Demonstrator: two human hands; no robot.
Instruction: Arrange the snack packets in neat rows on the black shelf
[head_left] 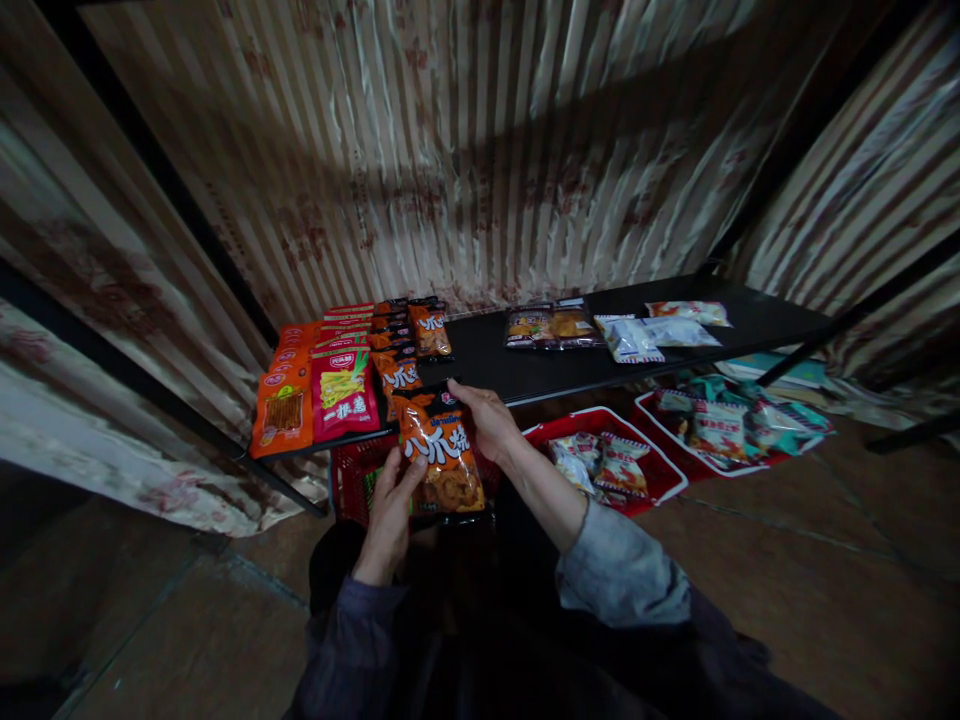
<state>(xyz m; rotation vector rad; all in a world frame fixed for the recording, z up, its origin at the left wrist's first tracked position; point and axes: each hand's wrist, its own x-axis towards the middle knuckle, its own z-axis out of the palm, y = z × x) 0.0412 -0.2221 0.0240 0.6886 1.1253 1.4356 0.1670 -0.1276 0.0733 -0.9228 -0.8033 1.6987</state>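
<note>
Between my hands is an orange and black snack bag [444,465], tilted with its printed front facing up, just off the shelf's front edge. My left hand [391,505] grips its lower left side, thumb on the front. At the upper right corner, my right hand [486,422] pinches the bag's edge. Behind it on the black shelf [480,355] stands a row of matching orange and black bags [397,368]. To their left are pink-red bags [343,390] and orange bags [283,412], also lined up in rows.
Farther right on the shelf lie a brown snack pack [553,326] and several white packets [634,337]. Red baskets [667,468] with more bags sit below the front edge. Black metal posts [180,215] frame the shelf; a striped curtain [450,150] hangs behind.
</note>
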